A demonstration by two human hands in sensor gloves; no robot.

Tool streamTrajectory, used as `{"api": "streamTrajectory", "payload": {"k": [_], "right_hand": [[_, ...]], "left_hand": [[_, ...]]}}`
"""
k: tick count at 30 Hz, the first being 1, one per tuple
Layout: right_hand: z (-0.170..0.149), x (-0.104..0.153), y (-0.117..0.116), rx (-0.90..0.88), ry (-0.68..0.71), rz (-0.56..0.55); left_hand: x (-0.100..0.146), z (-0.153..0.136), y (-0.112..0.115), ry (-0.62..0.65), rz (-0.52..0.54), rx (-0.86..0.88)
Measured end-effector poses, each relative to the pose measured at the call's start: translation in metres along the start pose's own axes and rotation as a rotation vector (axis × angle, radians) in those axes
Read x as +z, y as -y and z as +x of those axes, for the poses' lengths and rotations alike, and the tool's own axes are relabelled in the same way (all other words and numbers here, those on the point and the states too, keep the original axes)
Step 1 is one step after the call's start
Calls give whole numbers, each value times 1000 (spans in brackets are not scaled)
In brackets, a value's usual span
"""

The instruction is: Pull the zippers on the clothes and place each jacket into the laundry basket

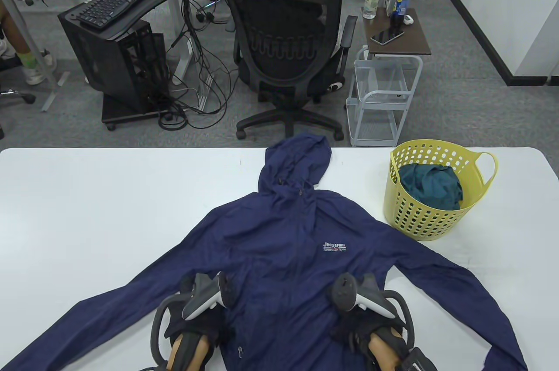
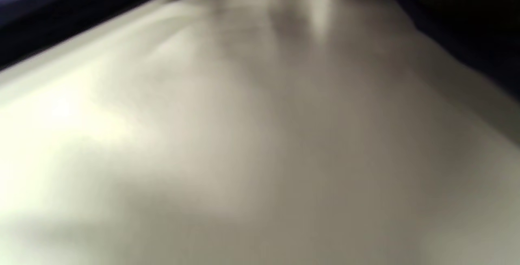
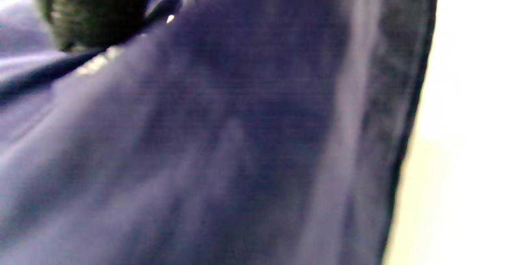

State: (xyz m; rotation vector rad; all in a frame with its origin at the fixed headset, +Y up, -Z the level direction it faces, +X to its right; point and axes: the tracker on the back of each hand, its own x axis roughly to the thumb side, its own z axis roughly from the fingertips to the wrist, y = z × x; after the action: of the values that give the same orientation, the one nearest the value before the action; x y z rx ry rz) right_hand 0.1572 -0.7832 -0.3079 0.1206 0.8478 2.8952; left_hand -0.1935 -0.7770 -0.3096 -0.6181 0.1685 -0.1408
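Table view: jacket logo "Jeep Spirit".

Both hands rest on the spread navy jacket beside the yellow basket.

The table view is bright, evenly lit and sharp, with soft shadows under the jacket and slight bending at the edges. Both wrist views are heavily blurred; the pale surface glares at left.
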Motion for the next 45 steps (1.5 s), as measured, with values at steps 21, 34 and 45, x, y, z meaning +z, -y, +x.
{"api": "streamTrajectory", "payload": {"k": [21, 34, 45], "right_hand": [[82, 40, -5, 145, 403, -95], [68, 7, -2, 153, 214, -278], [98, 55, -7, 67, 531, -204]], "left_hand": [[98, 45, -21, 673, 228, 43], [62, 69, 18, 666, -114, 4], [62, 76, 19, 634, -73, -82]]}}
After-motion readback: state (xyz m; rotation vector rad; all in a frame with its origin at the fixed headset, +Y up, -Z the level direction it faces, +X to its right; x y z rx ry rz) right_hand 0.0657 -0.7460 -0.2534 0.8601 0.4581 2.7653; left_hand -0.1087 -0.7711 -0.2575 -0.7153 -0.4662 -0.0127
